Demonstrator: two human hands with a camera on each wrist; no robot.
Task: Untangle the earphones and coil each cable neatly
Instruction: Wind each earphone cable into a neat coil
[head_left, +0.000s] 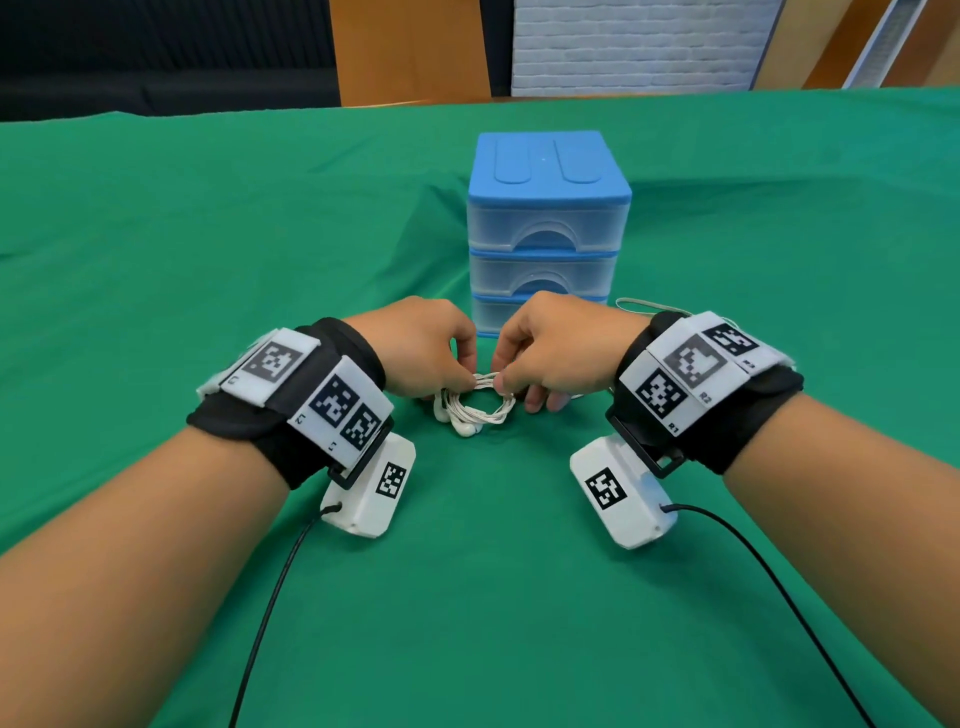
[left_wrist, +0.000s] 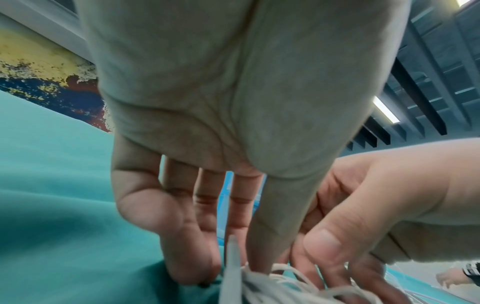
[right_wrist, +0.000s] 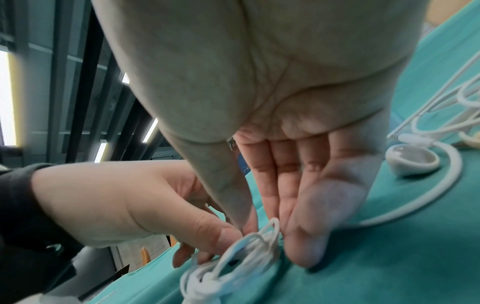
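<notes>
A white earphone set (head_left: 475, 405), wound into a small coil with its earbuds at the lower left, lies on the green cloth between my hands. My left hand (head_left: 467, 376) pinches the coil's top strands between thumb and forefinger. My right hand (head_left: 501, 383) pinches the same strands just to the right. In the left wrist view my thumb (left_wrist: 272, 236) comes down onto the bundled cable (left_wrist: 272, 288). In the right wrist view several loops of the cable (right_wrist: 249, 251) rise between my thumb and fingers. A second white earphone set (right_wrist: 413, 159) lies loose to the right of my right hand.
A blue drawer unit with clear drawers (head_left: 545, 228) stands just behind my hands. A stretch of the second cable (head_left: 641, 306) shows beyond my right wrist. Green cloth (head_left: 208, 234) covers the whole table. Black leads run from both wrist cameras toward me.
</notes>
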